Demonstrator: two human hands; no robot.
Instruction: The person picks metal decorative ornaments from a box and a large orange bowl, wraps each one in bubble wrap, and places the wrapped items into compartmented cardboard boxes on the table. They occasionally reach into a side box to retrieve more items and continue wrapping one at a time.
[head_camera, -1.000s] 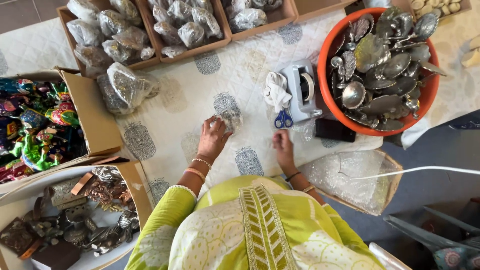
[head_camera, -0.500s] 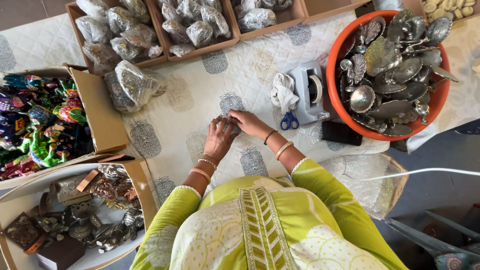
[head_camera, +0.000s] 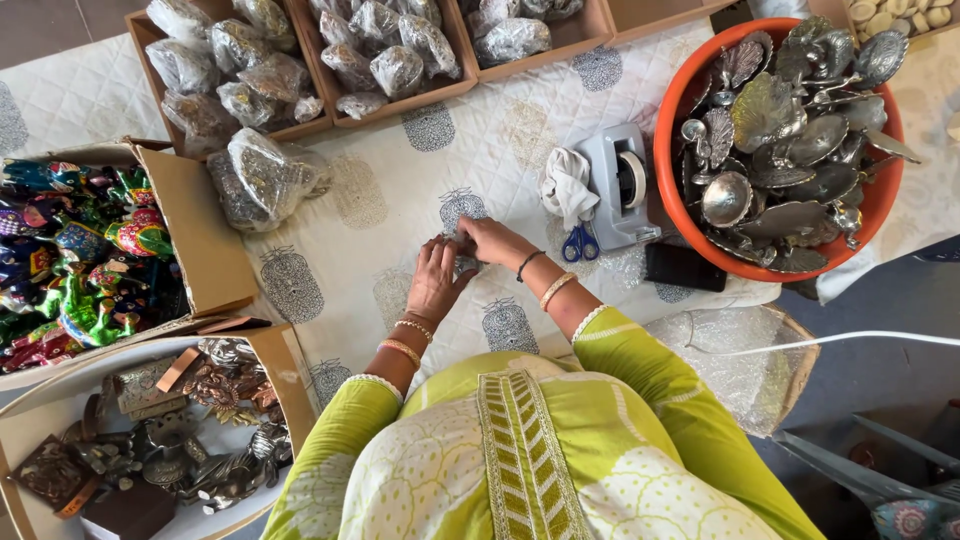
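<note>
My left hand (head_camera: 437, 280) and my right hand (head_camera: 487, 239) meet on the patterned white cloth (head_camera: 370, 200), both closed around a small bubble-wrapped item (head_camera: 462, 262) that is mostly hidden between my fingers. Bangles circle both wrists, and lime-green sleeves cover my arms. A grey tape dispenser (head_camera: 622, 185) stands just right of my right hand, with blue-handled scissors (head_camera: 580, 243) and a white cloth (head_camera: 565, 185) beside it.
An orange tub (head_camera: 690, 235) of silver leaf and shell dishes is at right. Cardboard boxes of wrapped bundles (head_camera: 380, 50) line the far edge; a loose wrapped bundle (head_camera: 262, 178) lies left. Boxes of colourful figurines (head_camera: 70, 260) and metal items (head_camera: 170, 430) stand left. Bubble wrap (head_camera: 745, 360) fills a basket at right.
My right hand moved left from near the scissors and joined my left hand on the small wrapped item. The view tilted slightly.
</note>
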